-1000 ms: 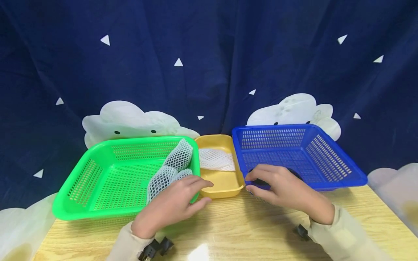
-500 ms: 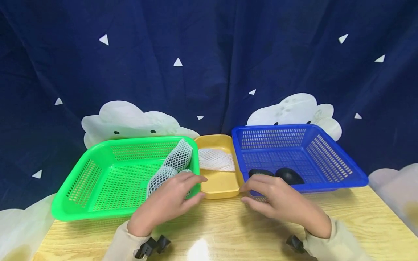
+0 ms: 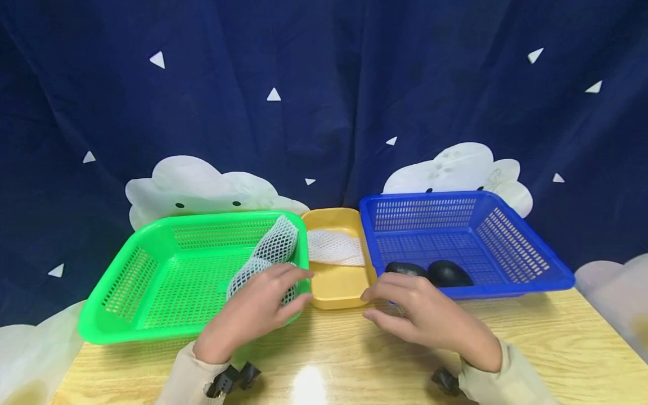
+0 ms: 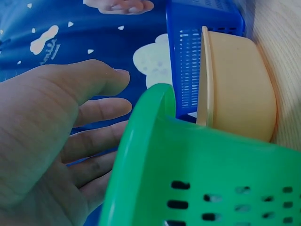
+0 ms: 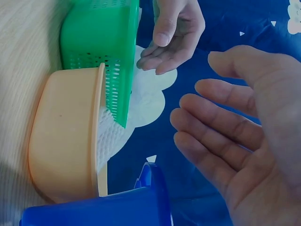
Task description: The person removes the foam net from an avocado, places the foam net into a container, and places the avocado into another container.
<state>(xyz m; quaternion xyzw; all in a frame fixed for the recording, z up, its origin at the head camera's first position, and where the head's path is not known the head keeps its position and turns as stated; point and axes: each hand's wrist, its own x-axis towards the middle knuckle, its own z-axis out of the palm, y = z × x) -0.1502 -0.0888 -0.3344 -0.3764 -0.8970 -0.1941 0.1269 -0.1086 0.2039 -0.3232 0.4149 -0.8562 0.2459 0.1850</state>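
My left hand (image 3: 260,304) hovers over the front right corner of the green basket (image 3: 152,332), its fingers relaxed and holding nothing. Bulging white foam net sleeves (image 3: 275,242) lie at that basket's right side, partly hidden by the hand; their contents cannot be made out. My right hand (image 3: 420,306) hangs before the front left corner of the blue basket (image 3: 526,284), fingers loosely bent, with nothing in it. Behind that hand, two dark rounded things (image 3: 448,274) lie in the blue basket. The right wrist view shows the bare palm and fingers (image 5: 216,127).
Between the baskets stands a yellow tray (image 3: 339,301) with flat white foam netting (image 3: 336,247) at its back. All three containers sit on a wooden table (image 3: 334,360). A dark blue curtain (image 3: 324,112) hangs close behind them.
The right hand has drawn back from the blue basket's near left corner toward me and to the left, uncovering the dark things. My left hand has shifted slightly left.
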